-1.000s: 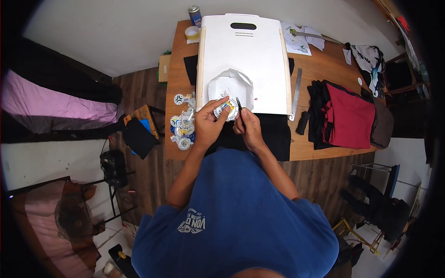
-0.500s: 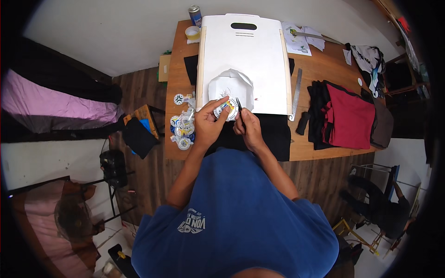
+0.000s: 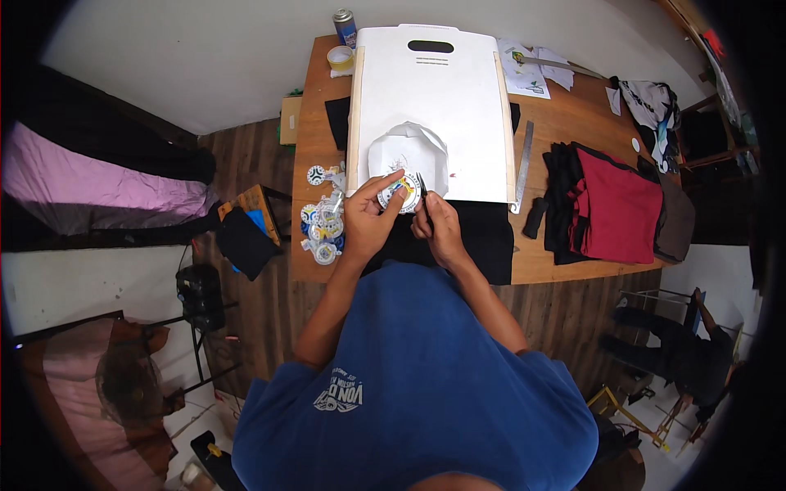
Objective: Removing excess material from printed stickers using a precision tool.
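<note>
Table (image 3: pixel 573 110): it was brown wood.
Left edge: round patches (image 3: pixel 325 229) lay heaped.
Far left corner: a spray can (image 3: pixel 345 29) stood upright.
Middle: black cloth (image 3: pixel 487 237) lay beneath a white board (image 3: pixel 450 106).
Beside the board: a metal ruler (image 3: pixel 525 159) lay lengthwise.
Right: folded red and black cloths (image 3: pixel 618 204) sat stacked.
Far edge: printed papers (image 3: pixel 524 78) lay spread.

In the hands (image 3: pixel 367 222), a round patch (image 3: pixel 412 199) is showing blue and yellow markings on white, with dark lettering around its edge, and a slim tool (image 3: pixel 423 186) is looking black. Just beyond them, a paper bowl (image 3: pixel 409 129) is appearing greyish white against a board (image 3: pixel 471 106) that is gleaming plain white. Left of the hands, heaped patches (image 3: pixel 327 225) are mixing white, blue and yellow. To their right, folded cloth (image 3: pixel 620 204) is glowing crimson, and the desk (image 3: pixel 483 273) is displaying orange-brown wood grain.
</note>
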A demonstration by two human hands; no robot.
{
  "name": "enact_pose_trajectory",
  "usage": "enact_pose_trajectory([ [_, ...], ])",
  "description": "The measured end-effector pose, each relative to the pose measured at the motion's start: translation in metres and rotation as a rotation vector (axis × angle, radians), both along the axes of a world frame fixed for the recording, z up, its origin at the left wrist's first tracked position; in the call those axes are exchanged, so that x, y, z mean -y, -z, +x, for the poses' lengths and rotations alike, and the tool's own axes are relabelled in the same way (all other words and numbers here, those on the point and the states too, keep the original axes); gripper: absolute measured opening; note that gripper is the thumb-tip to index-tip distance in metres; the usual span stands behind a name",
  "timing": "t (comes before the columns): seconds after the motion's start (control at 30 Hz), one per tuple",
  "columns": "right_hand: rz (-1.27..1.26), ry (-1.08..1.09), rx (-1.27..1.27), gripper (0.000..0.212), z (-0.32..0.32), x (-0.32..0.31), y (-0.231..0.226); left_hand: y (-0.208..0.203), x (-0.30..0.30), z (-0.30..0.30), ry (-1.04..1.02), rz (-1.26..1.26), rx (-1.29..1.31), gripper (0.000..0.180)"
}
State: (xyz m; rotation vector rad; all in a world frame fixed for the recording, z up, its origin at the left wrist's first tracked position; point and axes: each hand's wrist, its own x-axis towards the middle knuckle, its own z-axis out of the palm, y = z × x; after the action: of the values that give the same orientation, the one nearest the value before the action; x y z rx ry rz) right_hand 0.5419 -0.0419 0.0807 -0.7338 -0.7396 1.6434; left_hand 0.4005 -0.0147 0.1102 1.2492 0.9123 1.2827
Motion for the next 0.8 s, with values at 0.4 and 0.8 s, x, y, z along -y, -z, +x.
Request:
enact_pose_trajectory([
  [0.4, 0.025, 0.073, 0.085, 0.033, -0.003, 0.0, -0.007, 0.0, 0.002, 0.002, -0.073, -0.042, 0.056, 0.032],
  [0.8, -0.084, 0.172, 0.082, 0.015, 0.0, -0.001, -0.017, 0.012, 0.009, 0.005, -0.06, 0.048, 0.087, 0.027],
])
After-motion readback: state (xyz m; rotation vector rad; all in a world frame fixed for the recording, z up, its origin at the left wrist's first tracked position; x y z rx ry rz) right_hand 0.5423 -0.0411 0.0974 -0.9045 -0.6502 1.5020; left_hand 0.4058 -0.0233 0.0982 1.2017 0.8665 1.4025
